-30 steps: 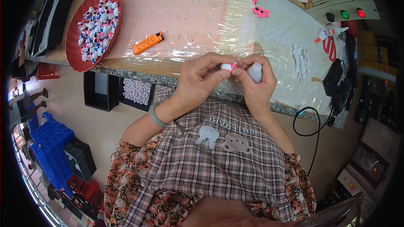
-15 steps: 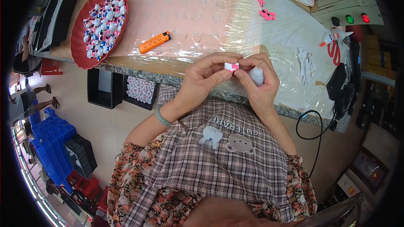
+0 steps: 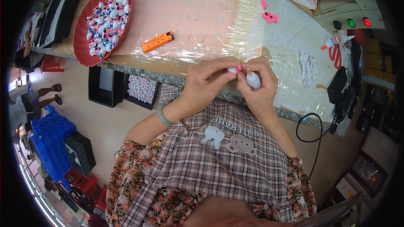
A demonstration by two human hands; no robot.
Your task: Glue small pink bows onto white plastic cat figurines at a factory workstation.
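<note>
My left hand (image 3: 203,82) pinches a small white-and-pink figurine (image 3: 232,70) between thumb and fingers, just above the table's front edge. Close beside it, my right hand (image 3: 261,94) is closed around a small whitish squeeze bottle (image 3: 253,80) with a narrow nozzle pointing up and away. The right thumb and fingertip meet at the figurine's pink part (image 3: 238,68). My fingers hide much of the figurine. Beyond my hands, several loose pink bow-shaped pieces (image 3: 269,17) lie on the plastic-covered table (image 3: 189,8).
A red scalloped tray (image 3: 80,38) of white, pink and blue figurines stands at the left. An orange lighter (image 3: 158,41) lies mid-table. Red-handled scissors (image 3: 335,56), a crumpled white cloth (image 3: 307,69) and a black cable (image 3: 299,126) are at right. Below, a black bin (image 3: 141,90) holds small pieces.
The figurine has been turned in my fingers, so its pink part now faces the right hand. The bottle has tilted and shifted slightly left. The whole view has shifted a little.
</note>
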